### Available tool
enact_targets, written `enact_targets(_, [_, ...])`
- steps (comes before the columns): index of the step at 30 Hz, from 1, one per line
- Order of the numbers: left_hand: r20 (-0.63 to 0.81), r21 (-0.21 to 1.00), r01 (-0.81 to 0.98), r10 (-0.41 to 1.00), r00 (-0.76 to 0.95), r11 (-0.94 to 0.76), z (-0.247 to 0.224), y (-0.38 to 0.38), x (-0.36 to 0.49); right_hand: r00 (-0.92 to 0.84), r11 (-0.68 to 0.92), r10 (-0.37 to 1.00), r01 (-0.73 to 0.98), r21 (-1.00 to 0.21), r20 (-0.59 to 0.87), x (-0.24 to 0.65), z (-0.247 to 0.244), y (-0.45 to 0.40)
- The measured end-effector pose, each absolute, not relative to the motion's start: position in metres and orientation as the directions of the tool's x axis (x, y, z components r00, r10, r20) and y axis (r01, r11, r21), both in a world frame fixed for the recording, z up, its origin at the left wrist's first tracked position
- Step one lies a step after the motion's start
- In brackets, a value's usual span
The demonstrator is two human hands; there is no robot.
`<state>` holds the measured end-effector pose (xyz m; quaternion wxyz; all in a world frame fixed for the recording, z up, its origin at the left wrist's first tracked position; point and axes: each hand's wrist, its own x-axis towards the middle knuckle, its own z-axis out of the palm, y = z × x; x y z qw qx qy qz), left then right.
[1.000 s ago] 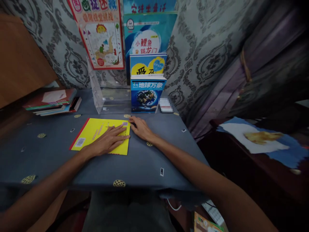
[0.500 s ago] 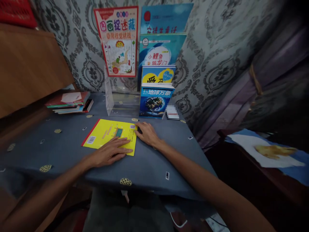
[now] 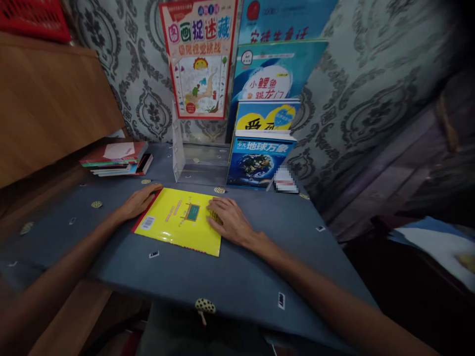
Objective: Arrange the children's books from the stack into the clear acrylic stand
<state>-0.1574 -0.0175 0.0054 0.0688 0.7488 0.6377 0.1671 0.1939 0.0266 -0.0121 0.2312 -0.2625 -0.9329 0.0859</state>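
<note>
A thin yellow book (image 3: 200, 238) lies back cover up on the table, with a barcode at its left and a small green chalkboard picture in the middle. My left hand (image 3: 139, 202) is at the far end of the red spine, its fingers stretched out and touching that edge. Over the right side of the cover rests my right hand (image 3: 232, 222), fingers loosely bent and thumb apart from them. Beyond the book stands a clear plastic rack (image 3: 179, 160). Its right side holds several books, the front one a blue book with a globe (image 3: 256, 165); a red-bordered book (image 3: 202, 74) stands upper left.
A stack of books (image 3: 115, 158) lies at the left rear, beside a wooden cabinet (image 3: 55, 94). A blurred white item (image 3: 285, 180) sits right of the rack. Papers (image 3: 438, 247) lie on a dark surface at the far right. The patterned tablecloth (image 3: 126, 264) hangs over the near edge.
My left hand has gone from lying on the cover to the spine's far end. My right hand has come farther over the book's right side. The view has shifted slightly.
</note>
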Motion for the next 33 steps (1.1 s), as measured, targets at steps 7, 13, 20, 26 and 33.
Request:
enact_targets(7, [0.14, 0.356, 0.911, 0.976, 0.169, -0.209, 0.002, -0.042, -0.167, -0.799, 0.864, 0.495, 0.411, -0.291, 0.342, 0.183, -0.021, 0.02])
enact_targets(13, [0.148, 0.357, 0.909, 0.974, 0.173, -0.216, 0.0, -0.105, -0.17, -0.802, 0.864, 0.497, 0.42, -0.278, 0.332, 0.183, -0.025, 0.022])
enact_targets(20, [0.226, 0.328, 0.91, 0.956, 0.187, -0.255, -0.008, -0.156, -0.172, -0.8, 0.861, 0.501, 0.422, -0.285, 0.329, 0.181, -0.025, 0.021])
enact_targets(26, [0.269, 0.244, 0.924, 0.936, 0.227, -0.294, -0.001, -0.149, -0.161, -0.813, 0.849, 0.518, 0.45, -0.279, 0.266, 0.178, -0.013, 0.009])
enact_targets(33, [0.287, -0.013, 0.934, 0.894, 0.345, -0.356, 0.007, -0.132, -0.13, -0.944, 0.946, 0.259, 0.206, -0.248, 0.205, 0.152, 0.009, -0.035])
